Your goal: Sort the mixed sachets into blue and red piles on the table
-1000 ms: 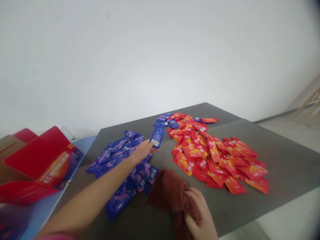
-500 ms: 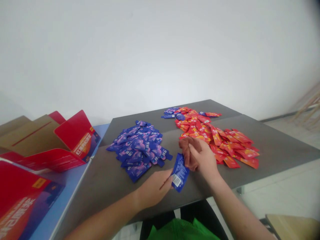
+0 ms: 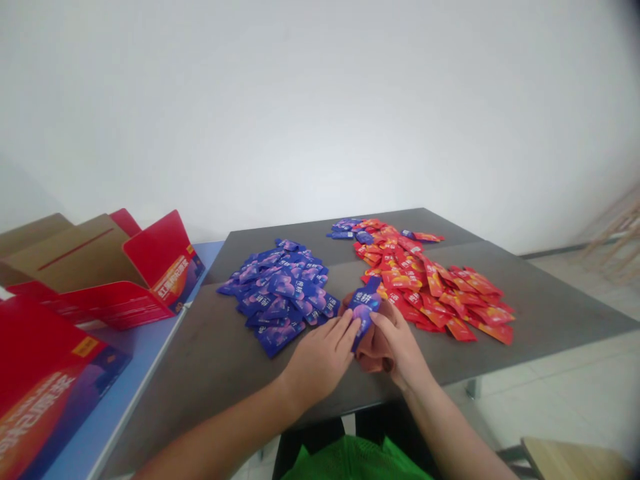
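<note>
Near the front of the dark table (image 3: pixel 200 373), a blue sachet (image 3: pixel 364 308) lies printed front up against a brown cloth (image 3: pixel 375 350). My left hand (image 3: pixel 323 357) has its fingers closed on the sachet's lower left side. From the right, my right hand (image 3: pixel 403 340) grips the cloth, its thumb at the sachet's edge. A heap of blue sachets (image 3: pixel 285 287) sits to the left of my hands. Beyond and to the right spreads a heap of red sachets (image 3: pixel 405 267).
Open red cardboard boxes (image 3: pixel 155 267) stand on a blue surface (image 3: pixel 150 353) at the left. A few blue sachets (image 3: pixel 345 227) lie at the table's far side. A wooden stool (image 3: pixel 570 460) is at the lower right.
The blue sachet has turned from its barcode side to its printed front and moved onto the brown cloth. My left hand has moved up and right, closer to my right hand.
</note>
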